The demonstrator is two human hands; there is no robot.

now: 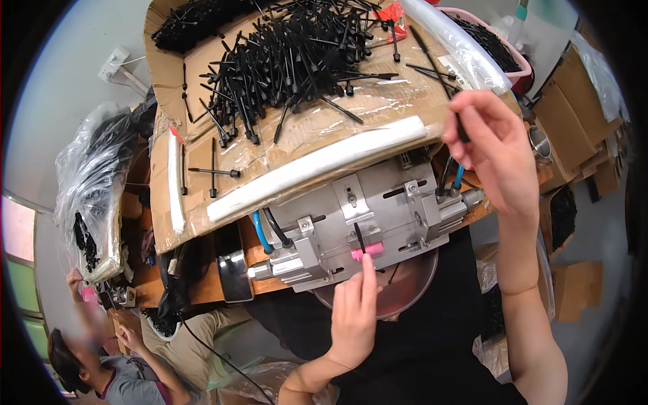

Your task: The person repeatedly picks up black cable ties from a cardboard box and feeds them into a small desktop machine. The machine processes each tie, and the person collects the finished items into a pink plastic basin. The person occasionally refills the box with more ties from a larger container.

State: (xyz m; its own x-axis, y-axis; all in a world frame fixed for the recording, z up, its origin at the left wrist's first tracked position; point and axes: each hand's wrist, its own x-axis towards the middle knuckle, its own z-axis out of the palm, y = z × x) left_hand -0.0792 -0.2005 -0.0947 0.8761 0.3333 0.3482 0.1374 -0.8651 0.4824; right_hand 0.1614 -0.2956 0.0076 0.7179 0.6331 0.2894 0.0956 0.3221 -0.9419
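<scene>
While right hand [496,138] holds rod [435,67] | white strip [317,170] fronts black heap [290,61]

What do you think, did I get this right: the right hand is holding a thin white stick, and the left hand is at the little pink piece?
Not quite: the thin stick in the right hand is black, not white, as the head view shows. The left hand is at the little pink piece.

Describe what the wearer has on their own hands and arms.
The left hand and right hand wear no gloves, and no rings, watch or bracelet show. Both forearms are bare of sleeves; black clothing shows between them.
</scene>
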